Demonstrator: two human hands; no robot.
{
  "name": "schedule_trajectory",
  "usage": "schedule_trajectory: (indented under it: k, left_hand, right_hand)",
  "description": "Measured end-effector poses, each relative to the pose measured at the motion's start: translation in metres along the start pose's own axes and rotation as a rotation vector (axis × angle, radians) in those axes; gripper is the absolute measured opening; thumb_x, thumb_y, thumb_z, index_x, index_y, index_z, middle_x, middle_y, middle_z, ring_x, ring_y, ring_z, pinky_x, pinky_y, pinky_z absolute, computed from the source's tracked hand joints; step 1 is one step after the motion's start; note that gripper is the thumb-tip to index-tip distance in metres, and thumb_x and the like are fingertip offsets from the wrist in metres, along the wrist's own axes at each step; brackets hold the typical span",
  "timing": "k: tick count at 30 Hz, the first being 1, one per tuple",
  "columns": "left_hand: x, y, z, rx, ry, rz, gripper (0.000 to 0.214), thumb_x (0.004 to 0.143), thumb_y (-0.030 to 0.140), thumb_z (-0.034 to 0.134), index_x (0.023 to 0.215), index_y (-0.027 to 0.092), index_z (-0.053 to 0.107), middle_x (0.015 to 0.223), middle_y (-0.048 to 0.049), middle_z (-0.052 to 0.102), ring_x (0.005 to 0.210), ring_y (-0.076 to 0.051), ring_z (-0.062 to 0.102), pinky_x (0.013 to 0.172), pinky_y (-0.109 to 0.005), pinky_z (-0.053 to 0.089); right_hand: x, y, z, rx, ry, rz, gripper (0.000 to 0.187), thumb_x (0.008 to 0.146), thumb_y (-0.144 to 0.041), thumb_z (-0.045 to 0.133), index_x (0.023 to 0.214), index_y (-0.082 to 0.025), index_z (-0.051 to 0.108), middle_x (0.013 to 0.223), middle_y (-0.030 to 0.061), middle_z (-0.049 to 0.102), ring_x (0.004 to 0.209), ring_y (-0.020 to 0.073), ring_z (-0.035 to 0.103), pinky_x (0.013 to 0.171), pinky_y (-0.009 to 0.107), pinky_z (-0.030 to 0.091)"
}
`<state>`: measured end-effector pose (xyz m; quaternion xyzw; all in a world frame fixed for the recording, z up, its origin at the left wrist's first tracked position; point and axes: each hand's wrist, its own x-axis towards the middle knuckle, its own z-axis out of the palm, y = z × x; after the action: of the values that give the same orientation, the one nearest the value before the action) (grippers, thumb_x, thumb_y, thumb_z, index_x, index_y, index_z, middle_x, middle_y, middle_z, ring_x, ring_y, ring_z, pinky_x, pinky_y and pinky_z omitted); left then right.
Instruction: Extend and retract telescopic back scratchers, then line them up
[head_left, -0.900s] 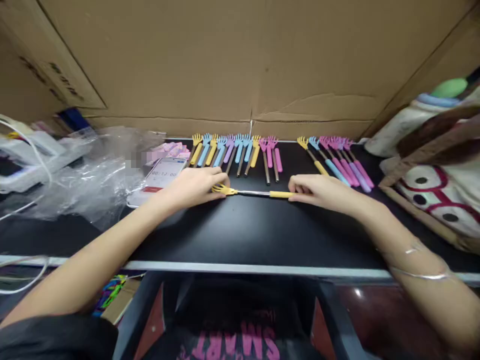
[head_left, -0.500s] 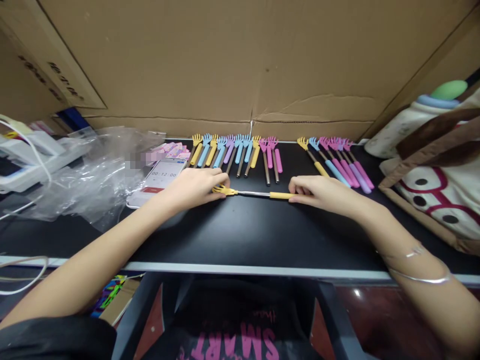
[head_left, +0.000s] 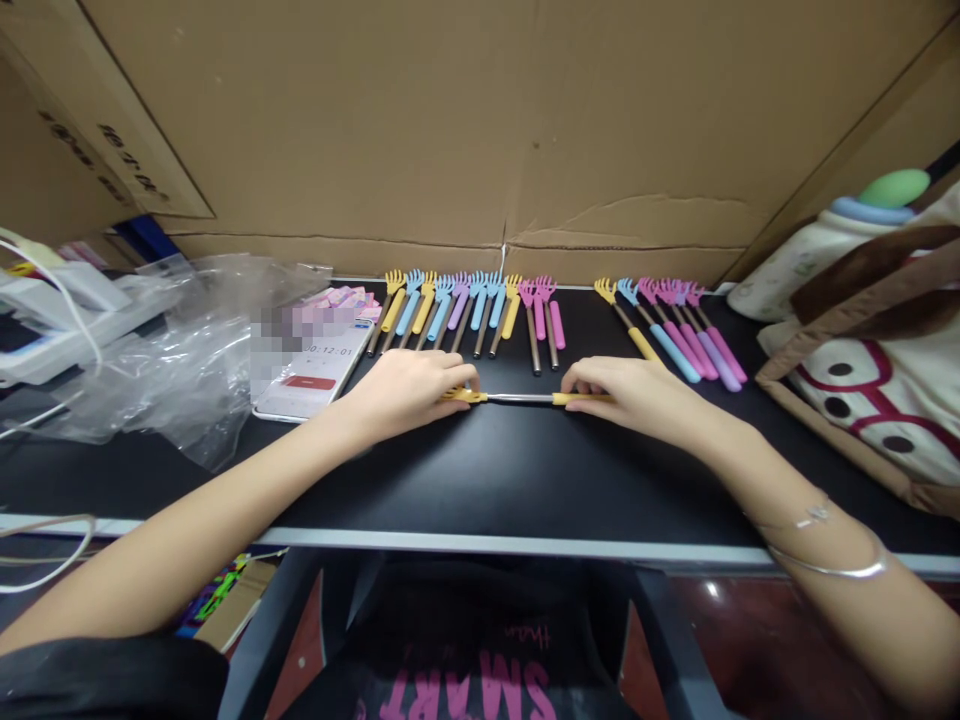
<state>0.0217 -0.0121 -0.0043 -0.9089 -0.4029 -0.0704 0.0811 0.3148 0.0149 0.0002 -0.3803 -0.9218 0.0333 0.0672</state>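
Observation:
A yellow back scratcher (head_left: pixel 521 398) with a shiny metal rod lies level between my hands, just above or on the black tabletop (head_left: pixel 495 480). My left hand (head_left: pixel 420 388) is closed on its claw end, covering most of the claw. At the other end, my right hand (head_left: pixel 626 390) pinches the yellow handle, part of which shows under the fingers. Behind my hands lie more back scratchers in yellow, blue, purple and pink: a left row (head_left: pixel 450 305) with several heads and loose handles, and a right row (head_left: pixel 682 325) with rods fitted into handles.
Left of my hands lie a phone (head_left: pixel 319 365) with a running timer, crumpled clear plastic bags (head_left: pixel 187 350) and a white power strip (head_left: pixel 67 325). A cardboard wall (head_left: pixel 480 130) closes the back. At right are a bottle (head_left: pixel 810 250) and a cloth bag (head_left: pixel 877 390).
My hands have come closer together, and less of the metal rod shows between them. The left hand moved right and covers more of the claw; the phone timer advanced a second.

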Motion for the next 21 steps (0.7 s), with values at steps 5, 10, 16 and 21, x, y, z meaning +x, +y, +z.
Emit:
schedule_trajectory:
  k: [5,10,16,21]
  left_hand:
    - [0.001,0.012,0.004,-0.067,0.040,0.072,0.018,0.091,0.034,0.053,0.104,0.024,0.060,0.098,0.0027,0.065,0.089,-0.011,0.063,0.063,-0.019,0.040]
    - [0.000,0.012,0.005,-0.051,0.046,0.092,0.019,0.091,0.035,0.052,0.105,0.024,0.060,0.099,0.0019,0.064,0.089,-0.011,0.062,0.064,-0.019,0.041]
    - [-0.001,0.007,0.001,0.006,0.052,0.104,0.022,0.088,0.035,0.057,0.106,0.023,0.059,0.102,0.0010,0.064,0.096,-0.014,0.059,0.071,-0.022,0.043]
    - [-0.002,0.014,-0.003,-0.032,0.044,0.167,0.020,0.091,0.032,0.053,0.109,0.026,0.058,0.116,0.0014,0.062,0.104,-0.014,0.056,0.079,-0.023,0.045]
  right_hand:
    - [0.001,-0.015,0.005,0.037,-0.013,-0.091,0.016,0.089,-0.033,0.048,0.095,-0.022,0.058,0.086,0.0012,0.063,0.072,0.0122,0.057,0.063,0.022,0.036]
    - [-0.002,-0.017,0.003,0.036,-0.031,-0.095,0.016,0.089,-0.031,0.047,0.096,-0.023,0.058,0.086,0.0016,0.063,0.071,0.0127,0.057,0.063,0.023,0.036]
    - [-0.008,-0.009,-0.004,0.027,-0.086,-0.014,0.014,0.086,-0.031,0.051,0.096,-0.025,0.059,0.077,-0.0013,0.060,0.067,0.0121,0.054,0.059,0.022,0.033]
    - [-0.026,0.002,-0.006,0.014,-0.082,0.008,0.017,0.088,-0.036,0.048,0.097,-0.026,0.059,0.083,0.0003,0.060,0.072,0.0129,0.056,0.062,0.023,0.036]
